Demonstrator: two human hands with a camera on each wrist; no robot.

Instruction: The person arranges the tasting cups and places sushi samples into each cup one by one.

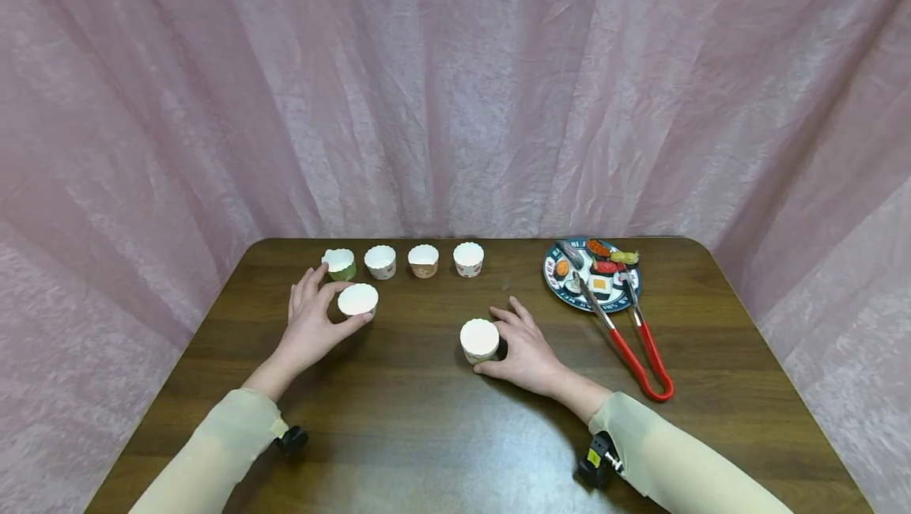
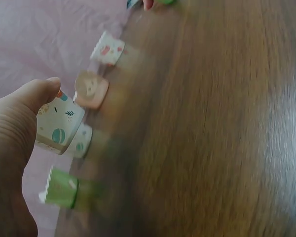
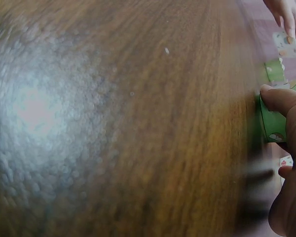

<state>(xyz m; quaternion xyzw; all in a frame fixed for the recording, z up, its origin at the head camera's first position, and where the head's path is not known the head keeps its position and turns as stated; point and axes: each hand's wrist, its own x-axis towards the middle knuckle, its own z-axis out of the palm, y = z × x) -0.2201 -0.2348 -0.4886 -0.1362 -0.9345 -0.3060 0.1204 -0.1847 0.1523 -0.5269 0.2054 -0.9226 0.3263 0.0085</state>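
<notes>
My left hand (image 1: 311, 323) pinches a white patterned paper baking cup (image 1: 358, 302) between thumb and fingers. The left wrist view shows this cup (image 2: 59, 121) with leaf and round teal prints, held above the table by the thumb. Further right, my right hand (image 1: 525, 348) grips another paper cup (image 1: 478, 342) by its sides, low over the table. Green shows on the lower wall of this cup (image 3: 274, 121) in the right wrist view. A green cup (image 1: 342, 266) stands just behind my left fingertips.
Along the back edge stand more cups: a white one (image 1: 380, 262), a brown one (image 1: 423, 261) and a red-dotted one (image 1: 469, 259). At the back right, a blue-rimmed plate (image 1: 557, 290) bears several sushi pieces; red-handled tongs (image 1: 640, 356) lean across it. A pink curtain (image 1: 455, 103) hangs behind.
</notes>
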